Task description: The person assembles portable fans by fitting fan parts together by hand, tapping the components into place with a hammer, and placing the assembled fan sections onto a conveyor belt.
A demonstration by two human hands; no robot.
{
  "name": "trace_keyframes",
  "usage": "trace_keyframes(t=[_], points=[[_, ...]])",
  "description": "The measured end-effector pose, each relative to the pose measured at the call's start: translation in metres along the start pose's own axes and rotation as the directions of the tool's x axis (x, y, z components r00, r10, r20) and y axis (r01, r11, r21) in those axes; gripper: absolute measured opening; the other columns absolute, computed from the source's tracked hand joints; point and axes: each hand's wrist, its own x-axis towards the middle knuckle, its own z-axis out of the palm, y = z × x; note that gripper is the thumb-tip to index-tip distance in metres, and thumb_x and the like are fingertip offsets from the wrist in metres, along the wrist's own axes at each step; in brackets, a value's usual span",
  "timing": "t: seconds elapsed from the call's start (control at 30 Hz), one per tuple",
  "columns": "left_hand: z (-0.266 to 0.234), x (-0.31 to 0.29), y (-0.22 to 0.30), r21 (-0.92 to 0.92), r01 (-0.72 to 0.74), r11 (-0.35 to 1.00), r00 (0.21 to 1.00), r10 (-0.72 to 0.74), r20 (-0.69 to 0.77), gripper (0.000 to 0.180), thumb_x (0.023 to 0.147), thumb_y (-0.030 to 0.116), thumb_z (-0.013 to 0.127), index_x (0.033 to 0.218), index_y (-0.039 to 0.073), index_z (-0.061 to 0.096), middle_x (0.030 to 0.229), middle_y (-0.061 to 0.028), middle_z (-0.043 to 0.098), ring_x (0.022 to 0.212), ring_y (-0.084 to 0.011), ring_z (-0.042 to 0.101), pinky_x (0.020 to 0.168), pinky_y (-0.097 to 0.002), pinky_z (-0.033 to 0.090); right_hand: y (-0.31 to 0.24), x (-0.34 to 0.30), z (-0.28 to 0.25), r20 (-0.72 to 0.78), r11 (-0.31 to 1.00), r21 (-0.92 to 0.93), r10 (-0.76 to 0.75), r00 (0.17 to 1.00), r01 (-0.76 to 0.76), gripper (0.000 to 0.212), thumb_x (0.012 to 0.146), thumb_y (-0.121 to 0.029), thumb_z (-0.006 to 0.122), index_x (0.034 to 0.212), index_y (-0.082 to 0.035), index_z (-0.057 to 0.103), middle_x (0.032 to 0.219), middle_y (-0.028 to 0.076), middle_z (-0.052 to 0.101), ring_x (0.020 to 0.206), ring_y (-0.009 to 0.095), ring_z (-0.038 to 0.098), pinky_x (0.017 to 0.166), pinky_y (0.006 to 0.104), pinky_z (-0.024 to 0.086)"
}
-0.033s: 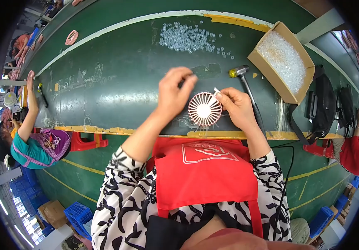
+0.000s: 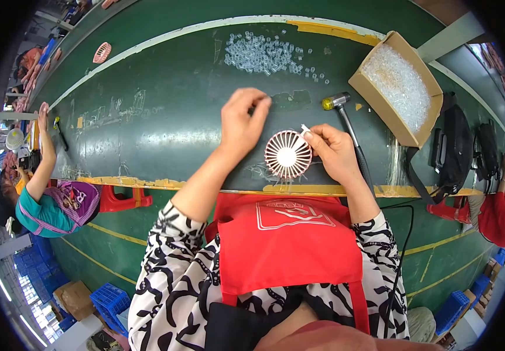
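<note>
My right hand (image 2: 332, 147) pinches the edge of a round fan grille (image 2: 287, 157) with a pink rim and pale ribs. A small white tab (image 2: 305, 128) sticks up at that edge, by my thumb. The grille lies just over the green table, near its front edge. To the left of it and farther away, my left hand (image 2: 242, 120) is raised above the table, its fingers curled toward the thumb. Whatever those fingers may hold is hidden. Beyond both hands lies a loose pile of small clear plastic pieces (image 2: 258, 54).
A mallet (image 2: 344, 114) with a yellow tip lies right of my right hand. Behind it stands a cardboard box (image 2: 375, 96) full of clear pieces. A black bag (image 2: 456, 140) is at the right, a pink grille (image 2: 102, 52) at far left. Co-workers sit on both sides.
My left hand has shifted slightly away and to the left of the grille. My right hand and the grille stay almost in place.
</note>
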Motion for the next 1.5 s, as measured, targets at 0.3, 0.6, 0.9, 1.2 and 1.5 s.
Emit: trace_keyframes(t=[0.3,0.6,0.9,1.2,1.5], points=[[0.031,0.047,-0.01,0.406,0.167,0.898,0.986,-0.144,-0.086,0.015,0.081,0.02,0.075,0.086,0.006,0.071,0.089,-0.0075,0.064,0.086,-0.0272,0.064,0.074,-0.0398,0.051,0.006,0.001,-0.001,-0.01,0.991,-0.062,-0.119,0.993,0.118,0.02,0.093,-0.017,0.068,0.095,0.003,0.067,0.071,0.005,0.065,0.063,0.007,0.056,0.056,0.0253,0.045],[0.027,0.032,-0.017,0.13,0.07,0.989,0.992,-0.055,-0.111,0.007,0.083,0.01,0.071,0.088,0.005,0.073,0.085,-0.0082,0.068,0.072,-0.0196,0.065,0.066,-0.0335,0.052,-0.002,-0.004,-0.007,0.061,0.991,0.01,-0.135,0.989,0.135,0.018,0.092,-0.013,0.068,0.096,0.004,0.066,0.078,0.005,0.066,0.067,0.007,0.057,0.058,0.024,0.046],[-0.014,-0.022,0.033,-0.566,0.596,0.569,0.801,-0.467,0.373,0.015,0.087,-0.001,0.069,0.101,-0.003,0.066,0.09,-0.0092,0.071,0.079,-0.0109,0.063,0.074,-0.0235,0.051,-0.02,-0.01,-0.005,0.105,0.975,0.215,0.027,0.994,-0.049,0.018,0.096,-0.015,0.065,0.096,0.002,0.07,0.078,-0.003,0.064,0.071,0.003,0.056,0.063,0.0204,0.046],[-0.033,-0.039,0.042,-0.605,0.745,0.282,0.666,-0.362,0.652,0.019,0.088,0.001,0.07,0.106,-0.002,0.068,0.095,-0.012,0.073,0.09,-0.0163,0.069,0.081,-0.0263,0.054,-0.034,-0.022,0.004,0.186,0.908,0.392,0.077,0.98,-0.146,0.019,0.096,-0.018,0.065,0.095,0.0,0.07,0.078,-0.002,0.065,0.068,0.003,0.056,0.061,0.0196,0.045],[-0.04,-0.053,0.045,-0.567,0.725,0.391,0.688,-0.355,0.634,0.018,0.087,0.001,0.07,0.105,-0.004,0.069,0.095,-0.0118,0.073,0.087,-0.0156,0.069,0.08,-0.0259,0.055,-0.032,-0.033,0.01,0.208,0.938,0.322,0.063,0.976,-0.129,0.02,0.096,-0.017,0.064,0.095,0.002,0.07,0.079,-0.001,0.066,0.069,0.004,0.057,0.061,0.0201,0.046]])
